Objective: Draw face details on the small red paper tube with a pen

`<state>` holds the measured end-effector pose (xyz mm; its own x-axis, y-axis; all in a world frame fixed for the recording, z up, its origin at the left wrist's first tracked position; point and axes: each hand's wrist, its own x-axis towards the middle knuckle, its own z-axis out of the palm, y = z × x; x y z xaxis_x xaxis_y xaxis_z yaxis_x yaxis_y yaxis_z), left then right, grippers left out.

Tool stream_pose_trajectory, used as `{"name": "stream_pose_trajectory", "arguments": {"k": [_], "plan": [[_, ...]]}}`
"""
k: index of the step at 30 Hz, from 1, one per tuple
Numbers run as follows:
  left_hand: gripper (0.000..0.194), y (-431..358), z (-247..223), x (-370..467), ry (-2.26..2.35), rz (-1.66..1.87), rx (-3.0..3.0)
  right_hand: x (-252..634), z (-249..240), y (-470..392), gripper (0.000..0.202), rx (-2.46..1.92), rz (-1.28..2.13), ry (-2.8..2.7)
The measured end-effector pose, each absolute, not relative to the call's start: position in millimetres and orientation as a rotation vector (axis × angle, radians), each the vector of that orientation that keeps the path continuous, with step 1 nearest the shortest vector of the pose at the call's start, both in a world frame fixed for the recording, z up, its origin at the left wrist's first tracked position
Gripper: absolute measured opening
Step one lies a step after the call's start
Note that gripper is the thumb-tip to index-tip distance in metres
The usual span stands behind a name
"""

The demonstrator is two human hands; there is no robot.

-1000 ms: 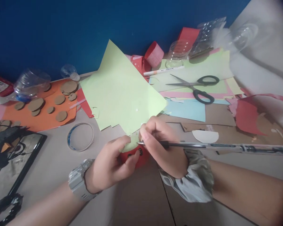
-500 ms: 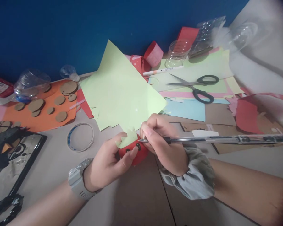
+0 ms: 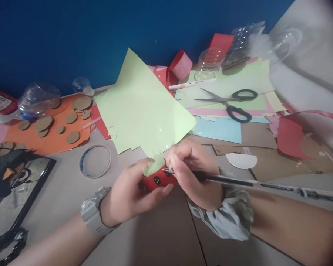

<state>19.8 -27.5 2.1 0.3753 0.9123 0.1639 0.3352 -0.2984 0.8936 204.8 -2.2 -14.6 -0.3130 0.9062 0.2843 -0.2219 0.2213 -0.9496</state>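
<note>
A small red paper piece [image 3: 150,183] with black eye-like spots and a pale green paper part [image 3: 154,165] at its top is held in my left hand [image 3: 135,188], thumb along its lower front. My right hand [image 3: 194,170] is closed round a clear ballpoint pen [image 3: 238,181]. The pen's tip is at the red piece's upper edge, near the right-hand spot; whether it touches cannot be made out. Just behind both hands lies a large light green sheet [image 3: 144,103] with a ragged lower edge.
Black-handled scissors [image 3: 224,99] lie open on coloured papers at the right. A tape roll [image 3: 94,161] is at the left, near cardboard discs [image 3: 72,137] on orange paper. A black-framed tray [image 3: 30,195] stands at the left edge, a white half-circle [image 3: 241,161] at the right.
My left thumb has moved right and lower on the red piece, uncovering the left spot. The pen's rear end has swung down, and my right hand has shifted slightly down.
</note>
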Motion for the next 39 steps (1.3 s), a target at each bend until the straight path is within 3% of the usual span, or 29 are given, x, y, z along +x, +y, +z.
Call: {"name": "stream_pose_trajectory", "arguments": {"k": [11,26,34,39], "plan": [[0.020,-31.1,-3.3,22.6,1.093,0.881,1.963,204.4,-4.2,-1.5,0.027,-0.782,1.415,-1.544],[0.016,-35.3,-3.6,22.1,1.141,0.858,2.040,203.6,-8.4,1.7,0.031,-0.749,1.485,-1.511],[0.016,-32.3,-0.2,20.8,1.064,0.907,2.033,201.3,-9.2,1.2,0.032,-0.776,1.533,-1.186],[0.021,-31.2,-0.6,19.2,1.022,0.908,2.031,202.6,-11.0,2.5,0.029,-0.747,1.598,-1.258]]}}
